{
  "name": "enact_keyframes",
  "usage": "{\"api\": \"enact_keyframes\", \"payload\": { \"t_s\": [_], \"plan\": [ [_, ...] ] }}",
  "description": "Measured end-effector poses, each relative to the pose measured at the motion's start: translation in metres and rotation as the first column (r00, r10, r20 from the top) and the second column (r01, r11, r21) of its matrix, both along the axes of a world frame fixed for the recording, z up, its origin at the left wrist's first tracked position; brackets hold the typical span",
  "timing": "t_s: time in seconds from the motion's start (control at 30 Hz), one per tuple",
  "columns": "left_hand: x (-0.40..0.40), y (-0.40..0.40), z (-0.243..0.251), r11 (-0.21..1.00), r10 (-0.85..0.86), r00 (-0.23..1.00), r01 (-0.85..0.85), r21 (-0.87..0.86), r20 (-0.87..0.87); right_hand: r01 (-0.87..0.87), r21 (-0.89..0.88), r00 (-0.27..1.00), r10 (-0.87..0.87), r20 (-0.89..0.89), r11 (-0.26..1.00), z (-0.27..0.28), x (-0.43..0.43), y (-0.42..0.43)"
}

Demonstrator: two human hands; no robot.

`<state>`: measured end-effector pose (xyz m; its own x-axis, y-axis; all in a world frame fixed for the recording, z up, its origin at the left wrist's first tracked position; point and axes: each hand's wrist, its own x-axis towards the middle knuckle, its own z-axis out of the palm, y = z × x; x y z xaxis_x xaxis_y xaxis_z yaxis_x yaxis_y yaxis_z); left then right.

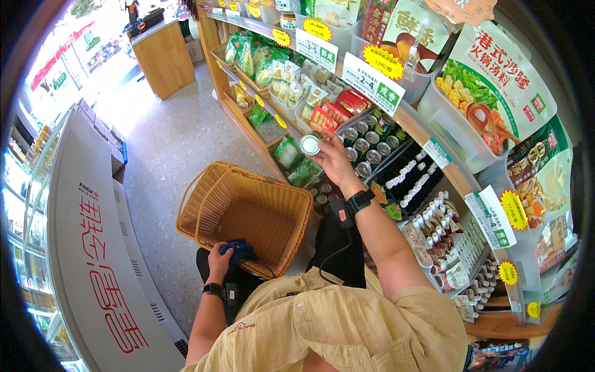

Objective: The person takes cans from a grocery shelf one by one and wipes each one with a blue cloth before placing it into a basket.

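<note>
My right hand (335,160) grips a small round container (310,145), a can or jar, with its pale round end facing up. It is held above the lower shelf's front edge, close to a tray of dark cans (372,138) with silver tops. Down at the near rim of a brown woven basket (255,232), my left hand (220,261) is closed on a bunched dark blue cloth (239,251). The basket stands between my legs and tilts toward me, its woven bottom bare. How far my left fingers wrap the rim is hidden.
Wooden shelving (274,123) on the right holds bagged vegetables (260,60), red packets (337,111), white-capped pouches (437,218) and soup packs (492,93). Price cards (372,81) jut from the upper edge. A white refrigerated cabinet (88,223) borders the left; a wooden counter (162,60) stands farther ahead.
</note>
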<state>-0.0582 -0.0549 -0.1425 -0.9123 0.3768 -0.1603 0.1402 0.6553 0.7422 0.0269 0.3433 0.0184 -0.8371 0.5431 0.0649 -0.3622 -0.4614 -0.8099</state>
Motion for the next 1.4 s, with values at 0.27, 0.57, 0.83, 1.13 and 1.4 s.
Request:
{"api": "enact_keyframes", "payload": {
  "t_s": [0.27, 0.57, 0.83, 1.13, 1.4],
  "plan": [
    [-0.005, 0.027, 0.049, 0.917, -0.072, 0.977, -0.014, 0.398, 0.199, -0.216, -0.017, 0.968, 0.217, 0.125, 0.976, -0.013, 0.018, -0.036],
    [0.024, 0.115, 0.17, 0.672, -0.381, 0.924, 0.3, 0.677, -0.031, -0.454, 0.126, 0.88, 0.422, 0.22, 0.882, 0.01, 0.017, -0.119],
    [0.052, 0.121, 0.189, 0.836, -0.292, 0.884, 0.422, 0.352, -0.365, -0.38, 0.429, 0.906, 0.235, 0.352, 0.82, 0.015, 0.034, -0.122],
    [0.051, 0.108, 0.194, 0.567, -0.408, 0.878, 0.027, 0.823, 0.252, -0.448, 0.464, 0.863, 0.234, 0.448, 0.764, 0.004, 0.045, -0.12],
    [0.041, 0.108, 0.172, 0.586, -0.418, 0.857, 0.0, 0.81, 0.303, -0.539, 0.175, 0.802, 0.438, 0.407, 0.824, -0.002, 0.047, -0.123]
  ]
}}
